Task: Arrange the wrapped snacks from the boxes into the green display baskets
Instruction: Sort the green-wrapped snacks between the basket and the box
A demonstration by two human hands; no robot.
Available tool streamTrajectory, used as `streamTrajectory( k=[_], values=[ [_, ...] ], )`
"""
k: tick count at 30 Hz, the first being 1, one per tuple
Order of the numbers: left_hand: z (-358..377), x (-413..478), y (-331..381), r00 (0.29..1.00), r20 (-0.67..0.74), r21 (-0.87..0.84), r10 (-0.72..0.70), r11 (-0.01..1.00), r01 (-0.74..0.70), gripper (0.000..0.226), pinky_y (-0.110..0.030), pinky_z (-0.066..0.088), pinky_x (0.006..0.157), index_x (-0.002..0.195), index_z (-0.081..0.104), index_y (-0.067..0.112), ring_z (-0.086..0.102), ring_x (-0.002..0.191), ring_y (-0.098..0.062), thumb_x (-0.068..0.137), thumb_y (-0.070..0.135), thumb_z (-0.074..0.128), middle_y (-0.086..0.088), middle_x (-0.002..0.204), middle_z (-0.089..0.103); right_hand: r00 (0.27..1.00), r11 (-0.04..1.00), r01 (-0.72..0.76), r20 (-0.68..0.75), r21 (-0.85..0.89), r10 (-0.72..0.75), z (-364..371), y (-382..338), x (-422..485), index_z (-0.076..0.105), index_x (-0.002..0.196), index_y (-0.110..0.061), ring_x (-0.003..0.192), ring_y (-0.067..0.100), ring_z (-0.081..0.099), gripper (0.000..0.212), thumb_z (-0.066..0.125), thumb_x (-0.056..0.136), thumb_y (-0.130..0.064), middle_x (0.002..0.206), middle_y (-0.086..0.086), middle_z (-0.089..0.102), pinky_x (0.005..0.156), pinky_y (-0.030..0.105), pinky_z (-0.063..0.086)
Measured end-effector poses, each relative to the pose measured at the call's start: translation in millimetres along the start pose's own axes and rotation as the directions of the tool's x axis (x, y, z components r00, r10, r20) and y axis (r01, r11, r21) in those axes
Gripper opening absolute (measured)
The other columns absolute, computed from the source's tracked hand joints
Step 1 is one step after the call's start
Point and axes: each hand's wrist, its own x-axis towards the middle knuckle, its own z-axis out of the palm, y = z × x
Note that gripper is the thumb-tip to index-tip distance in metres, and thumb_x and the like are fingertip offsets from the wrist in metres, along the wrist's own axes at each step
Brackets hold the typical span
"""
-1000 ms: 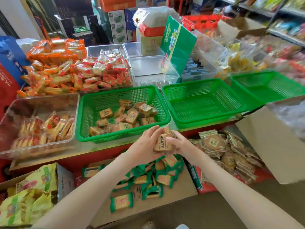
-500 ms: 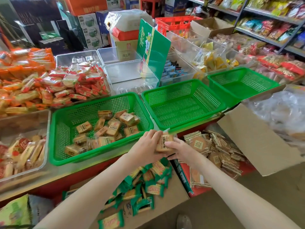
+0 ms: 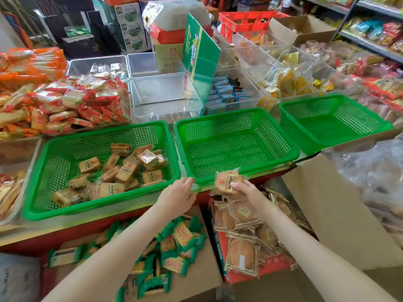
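Note:
Three green baskets stand in a row on the counter. The left basket (image 3: 43, 205) holds several brown wrapped snacks (image 3: 122, 168). The middle basket (image 3: 239, 147) and the right basket (image 3: 333, 127) have nothing in them. My right hand (image 3: 246, 192) grips a bunch of brown wrapped snacks (image 3: 226, 182) at the middle basket's near rim. My left hand (image 3: 176, 192) hovers with relaxed fingers and holds nothing, near the gap between the left and middle baskets. Below the counter, one box holds green-wrapped snacks (image 3: 174, 243) and another holds round cakes in clear wrappers (image 3: 242, 251).
Clear bins (image 3: 165, 99) stand behind the baskets, with red and orange snack packs (image 3: 72, 103) piled at the left. A green card box (image 3: 200, 59) leans at the back. A large open cardboard box (image 3: 340, 210) with plastic bags sits at the right. Shelves line the far right.
My hands have separated: the left let go of the snack bunch and the right now holds it alone, moved to the right. The view has turned rightward.

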Motion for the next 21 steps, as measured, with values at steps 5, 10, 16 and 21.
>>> streamTrajectory(
  k=[5, 10, 16, 21],
  values=[
    [24.8, 38.5, 21.6, 0.983, 0.086, -0.041, -0.163, 0.985, 0.167, 0.051, -0.037, 0.043, 0.099, 0.143, 0.033, 0.009, 0.047, 0.124, -0.032, 0.098, 0.03, 0.046, -0.015, 0.144, 0.038, 1.0, 0.999, -0.023, 0.023, 0.041, 0.022, -55.9, -7.0, 20.5, 0.057, 0.121, -0.014, 0.088, 0.02, 0.066, 0.027, 0.055, 0.094, -0.021, 0.102, 0.006, 0.07, 0.077, 0.03, 0.052],
    [41.7, 54.1, 34.0, 0.977, 0.153, -0.11, -0.15, 0.98, 0.168, 0.064, -0.038, 0.026, 0.114, 0.153, 0.015, 0.015, 0.022, 0.144, -0.03, 0.098, 0.022, 0.048, -0.007, 0.161, 0.005, 0.993, 0.999, -0.051, 0.111, 0.015, 0.049, -85.5, -5.1, 34.3, 0.054, 0.126, -0.014, 0.092, 0.018, 0.066, 0.031, 0.052, 0.095, -0.02, 0.11, 0.006, 0.069, 0.077, 0.029, 0.05],
    [55.8, 60.2, 53.8, 0.984, 0.131, -0.152, -0.12, 0.979, 0.139, 0.07, -0.038, 0.026, 0.115, 0.154, 0.008, 0.016, 0.017, 0.146, -0.028, 0.098, 0.023, 0.05, -0.003, 0.161, -0.003, 0.987, 0.997, -0.077, 0.142, 0.011, 0.075, -102.6, 21.9, 27.8, 0.053, 0.129, -0.016, 0.103, 0.025, 0.065, 0.054, 0.059, 0.078, -0.033, 0.119, 0.008, 0.067, 0.081, 0.034, 0.052],
    [65.3, 50.5, 54.0, 0.992, 0.047, -0.135, -0.115, 0.984, 0.12, 0.065, -0.036, 0.036, 0.11, 0.154, 0.011, 0.013, 0.024, 0.143, -0.028, 0.099, 0.02, 0.045, -0.004, 0.161, 0.0, 0.99, 0.996, -0.086, 0.111, 0.033, 0.082, -101.7, 41.1, 8.7, 0.053, 0.124, -0.017, 0.098, 0.022, 0.066, 0.05, 0.059, 0.077, -0.034, 0.11, 0.004, 0.07, 0.076, 0.03, 0.051]
  ],
)
